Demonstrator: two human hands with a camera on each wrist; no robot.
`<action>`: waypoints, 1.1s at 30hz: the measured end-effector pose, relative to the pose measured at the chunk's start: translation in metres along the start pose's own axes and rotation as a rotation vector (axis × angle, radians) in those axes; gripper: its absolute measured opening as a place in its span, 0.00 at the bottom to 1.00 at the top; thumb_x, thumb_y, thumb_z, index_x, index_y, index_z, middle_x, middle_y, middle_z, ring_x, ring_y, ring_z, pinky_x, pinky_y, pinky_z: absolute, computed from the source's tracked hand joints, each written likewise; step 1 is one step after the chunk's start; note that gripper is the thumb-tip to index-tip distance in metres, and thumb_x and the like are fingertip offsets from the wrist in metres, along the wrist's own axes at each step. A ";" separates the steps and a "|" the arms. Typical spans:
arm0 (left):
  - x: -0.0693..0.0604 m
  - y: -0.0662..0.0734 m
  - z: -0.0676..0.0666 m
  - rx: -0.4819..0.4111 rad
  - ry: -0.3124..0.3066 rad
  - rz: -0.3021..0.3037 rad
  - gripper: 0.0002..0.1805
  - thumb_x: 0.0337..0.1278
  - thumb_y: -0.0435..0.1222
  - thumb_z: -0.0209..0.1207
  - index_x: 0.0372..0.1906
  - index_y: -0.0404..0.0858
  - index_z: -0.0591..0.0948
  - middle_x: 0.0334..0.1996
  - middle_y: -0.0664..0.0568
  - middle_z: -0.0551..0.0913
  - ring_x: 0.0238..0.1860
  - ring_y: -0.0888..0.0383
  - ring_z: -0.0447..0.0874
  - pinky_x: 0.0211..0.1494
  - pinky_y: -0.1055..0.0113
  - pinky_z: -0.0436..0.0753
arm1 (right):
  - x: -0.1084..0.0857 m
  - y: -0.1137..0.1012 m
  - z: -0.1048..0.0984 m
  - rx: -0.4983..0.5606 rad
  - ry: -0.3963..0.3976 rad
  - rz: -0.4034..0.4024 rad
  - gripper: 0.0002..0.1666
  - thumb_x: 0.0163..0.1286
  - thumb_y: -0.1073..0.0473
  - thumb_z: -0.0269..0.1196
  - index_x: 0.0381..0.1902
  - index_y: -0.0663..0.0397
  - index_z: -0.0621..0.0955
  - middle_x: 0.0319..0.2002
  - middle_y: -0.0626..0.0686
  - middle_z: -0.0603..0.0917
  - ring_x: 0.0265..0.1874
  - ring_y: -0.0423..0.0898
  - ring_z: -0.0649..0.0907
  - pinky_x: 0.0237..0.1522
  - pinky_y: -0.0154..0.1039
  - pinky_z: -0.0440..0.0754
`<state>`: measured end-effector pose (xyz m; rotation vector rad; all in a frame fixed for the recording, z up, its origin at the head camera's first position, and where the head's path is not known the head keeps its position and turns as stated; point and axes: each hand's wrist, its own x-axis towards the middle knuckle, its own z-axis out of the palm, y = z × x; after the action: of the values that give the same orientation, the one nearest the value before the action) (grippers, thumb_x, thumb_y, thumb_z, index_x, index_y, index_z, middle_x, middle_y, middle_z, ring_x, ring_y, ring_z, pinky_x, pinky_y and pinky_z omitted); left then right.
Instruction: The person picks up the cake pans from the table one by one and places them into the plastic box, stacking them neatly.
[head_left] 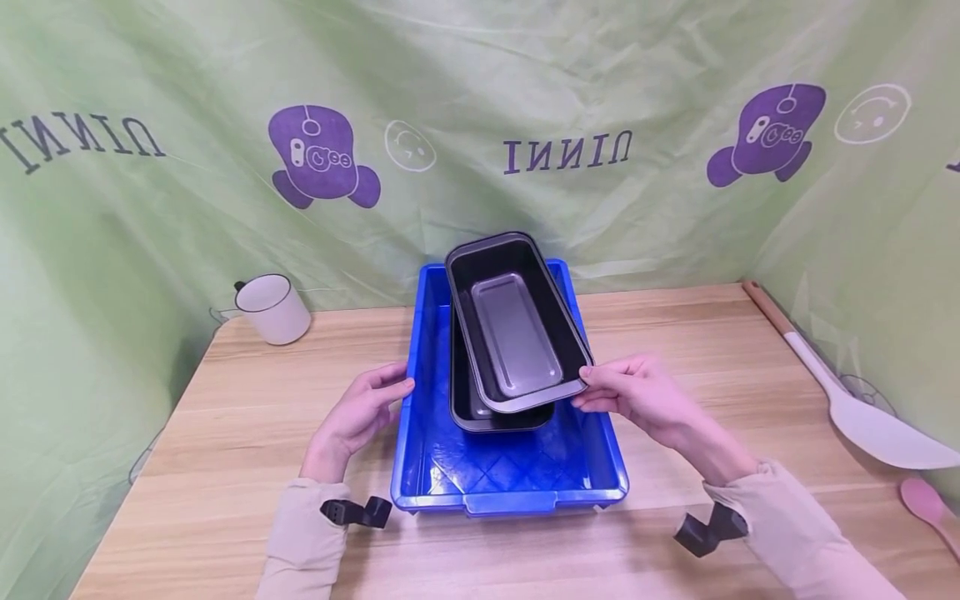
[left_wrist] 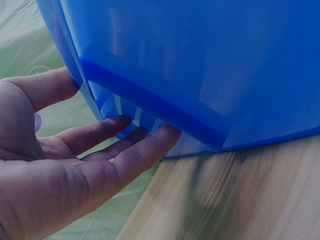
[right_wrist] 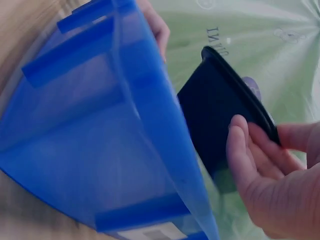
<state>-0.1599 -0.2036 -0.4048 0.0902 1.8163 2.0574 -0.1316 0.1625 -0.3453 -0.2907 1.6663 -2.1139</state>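
A blue plastic bin (head_left: 510, 502) stands on the table with its short side toward me. Inside it lies a dark loaf pan (head_left: 501, 423), mostly covered by a second loaf pan (head_left: 517, 333) that is turned at an angle above it and reaches over the bin's far edge. With thumb on top and fingers beneath, my right hand (head_left: 637, 392) pinches the upper pan's near right corner; the right wrist view shows that pan's dark outer wall (right_wrist: 215, 110). My left hand (head_left: 363, 408) holds the bin's left rim, its fingertips (left_wrist: 167, 135) against the outer side.
A white mug (head_left: 273, 310) with a dark rim stands at the back left. Along the right edge lie a white spatula-like utensil (head_left: 870, 421) with a wooden handle and a pink spoon (head_left: 922, 502). Green printed cloth (head_left: 465, 200) hangs behind and at both sides.
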 end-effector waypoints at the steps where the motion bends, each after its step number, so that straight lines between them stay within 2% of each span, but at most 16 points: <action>1: 0.000 0.000 0.000 0.001 -0.001 0.000 0.31 0.65 0.30 0.51 0.69 0.24 0.58 0.63 0.37 0.68 0.52 0.57 0.75 0.52 0.62 0.76 | 0.001 0.001 0.001 0.010 0.016 0.021 0.16 0.70 0.70 0.54 0.32 0.54 0.88 0.30 0.56 0.87 0.31 0.45 0.87 0.41 0.37 0.84; 5: 0.000 0.000 0.000 0.009 -0.001 -0.003 0.31 0.65 0.30 0.52 0.69 0.24 0.58 0.62 0.38 0.69 0.52 0.58 0.74 0.51 0.64 0.75 | 0.003 0.005 0.006 0.035 0.054 0.083 0.16 0.70 0.70 0.54 0.30 0.55 0.87 0.29 0.56 0.87 0.30 0.44 0.87 0.40 0.36 0.84; 10: 0.002 -0.001 0.001 0.016 0.001 -0.008 0.31 0.64 0.30 0.52 0.69 0.25 0.58 0.62 0.38 0.69 0.50 0.61 0.75 0.49 0.66 0.76 | 0.004 0.006 0.010 0.052 0.058 0.134 0.15 0.71 0.67 0.54 0.30 0.55 0.86 0.30 0.55 0.87 0.31 0.45 0.87 0.41 0.36 0.84; 14: 0.002 -0.001 0.001 0.016 0.004 -0.003 0.31 0.64 0.30 0.52 0.69 0.24 0.59 0.62 0.37 0.68 0.50 0.60 0.75 0.50 0.65 0.76 | 0.007 0.008 0.014 0.033 0.062 0.164 0.13 0.71 0.66 0.55 0.31 0.57 0.86 0.31 0.57 0.87 0.32 0.46 0.87 0.41 0.37 0.84; 16: 0.002 -0.001 0.002 0.013 0.004 -0.001 0.31 0.64 0.30 0.52 0.69 0.24 0.59 0.62 0.37 0.69 0.51 0.60 0.75 0.51 0.64 0.76 | 0.008 0.011 0.017 0.000 0.071 0.165 0.12 0.71 0.65 0.56 0.33 0.60 0.85 0.33 0.58 0.87 0.32 0.46 0.87 0.42 0.38 0.84; 20: 0.003 -0.001 0.003 0.003 -0.003 -0.001 0.31 0.65 0.30 0.52 0.69 0.24 0.58 0.62 0.37 0.69 0.52 0.58 0.75 0.54 0.62 0.75 | 0.011 0.017 0.022 -0.164 0.056 0.159 0.16 0.72 0.64 0.55 0.41 0.76 0.81 0.35 0.64 0.86 0.31 0.45 0.86 0.42 0.40 0.84; 23: 0.002 -0.002 0.003 -0.002 -0.009 -0.004 0.31 0.65 0.29 0.52 0.69 0.24 0.58 0.62 0.37 0.69 0.52 0.58 0.76 0.54 0.63 0.75 | 0.011 0.020 0.025 -0.310 0.013 0.162 0.18 0.73 0.65 0.54 0.43 0.83 0.78 0.36 0.68 0.85 0.31 0.46 0.86 0.41 0.41 0.84; 27: 0.002 -0.002 0.003 -0.001 -0.012 -0.002 0.31 0.65 0.30 0.52 0.69 0.24 0.58 0.61 0.39 0.70 0.51 0.59 0.76 0.53 0.63 0.76 | 0.011 0.021 0.031 -0.453 -0.021 0.151 0.16 0.72 0.67 0.53 0.38 0.81 0.79 0.32 0.67 0.84 0.29 0.49 0.86 0.38 0.44 0.85; 33: 0.001 -0.001 0.002 -0.002 -0.011 -0.002 0.31 0.65 0.29 0.52 0.70 0.24 0.57 0.61 0.39 0.70 0.51 0.59 0.77 0.52 0.62 0.76 | 0.012 0.021 0.037 -0.688 -0.035 0.120 0.15 0.71 0.67 0.55 0.28 0.74 0.81 0.24 0.57 0.83 0.23 0.49 0.85 0.32 0.46 0.86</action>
<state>-0.1602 -0.2009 -0.4056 0.0991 1.8064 2.0535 -0.1222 0.1213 -0.3574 -0.4118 2.2769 -1.3789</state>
